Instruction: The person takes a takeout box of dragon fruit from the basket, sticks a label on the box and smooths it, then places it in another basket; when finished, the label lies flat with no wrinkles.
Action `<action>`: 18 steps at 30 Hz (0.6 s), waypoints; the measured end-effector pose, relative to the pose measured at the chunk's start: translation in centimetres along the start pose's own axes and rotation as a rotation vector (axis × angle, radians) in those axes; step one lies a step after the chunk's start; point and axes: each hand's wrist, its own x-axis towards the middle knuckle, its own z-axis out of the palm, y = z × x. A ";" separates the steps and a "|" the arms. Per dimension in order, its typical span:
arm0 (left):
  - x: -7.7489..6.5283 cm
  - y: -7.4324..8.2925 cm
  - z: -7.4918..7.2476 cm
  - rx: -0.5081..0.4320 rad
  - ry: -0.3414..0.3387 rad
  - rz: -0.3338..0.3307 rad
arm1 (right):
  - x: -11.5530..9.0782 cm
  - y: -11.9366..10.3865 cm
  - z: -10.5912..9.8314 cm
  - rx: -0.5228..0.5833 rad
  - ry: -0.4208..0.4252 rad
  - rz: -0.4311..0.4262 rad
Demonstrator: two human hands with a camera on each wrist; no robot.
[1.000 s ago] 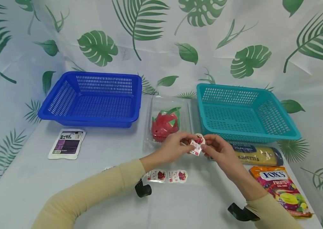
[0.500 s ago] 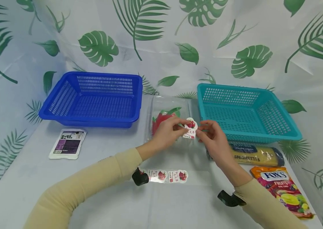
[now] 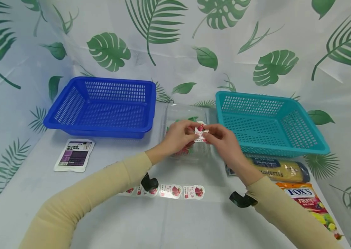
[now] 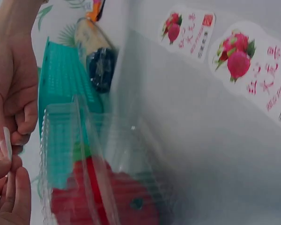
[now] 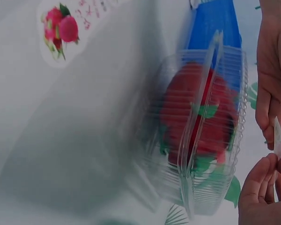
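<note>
1. A white counter (image 3: 194,224) is carrying everything, and a pale curtain (image 3: 169,31) printed with green leaves is hanging behind it.
2. A blue basket (image 3: 100,133) is standing at the back left and a teal basket (image 3: 275,149) at the back right, with a clear container (image 3: 184,110) sitting between them and showing a red, green-tipped fruit (image 5: 192,98) through its wall.
3. A white-and-purple packet (image 3: 74,155) is lying near the counter's left edge; a spaghetti pack (image 3: 287,171) is lying just in front of the teal basket, and a Fox's bag (image 3: 306,200) is lying along the right edge.
4. A row of labels (image 3: 171,191) is lying nearer the person, partly hidden by a sleeve; beyond it, white counter is stretching toward the viewer between the forearms.
5. The left hand (image 3: 179,136) and right hand (image 3: 225,140) are pinching one white label (image 3: 200,133), each grip closing at a side edge.
6. The label is hanging in front of the container in the head view, showing a red fruit picture above reddish writing, partly covered by fingertips; the wrist views are showing it thin and edge-on.
</note>
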 end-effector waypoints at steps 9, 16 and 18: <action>1.2 -0.3 -1.6 0.066 -0.032 -0.039 | 2.5 -0.5 0.2 -0.004 -0.085 0.009; 2.2 -0.9 -2.6 0.116 -0.070 -0.040 | 4.1 -0.8 0.6 0.006 -0.128 0.049; 2.5 -1.0 -2.9 0.128 -0.082 -0.039 | 4.3 -0.9 0.7 0.004 -0.132 0.061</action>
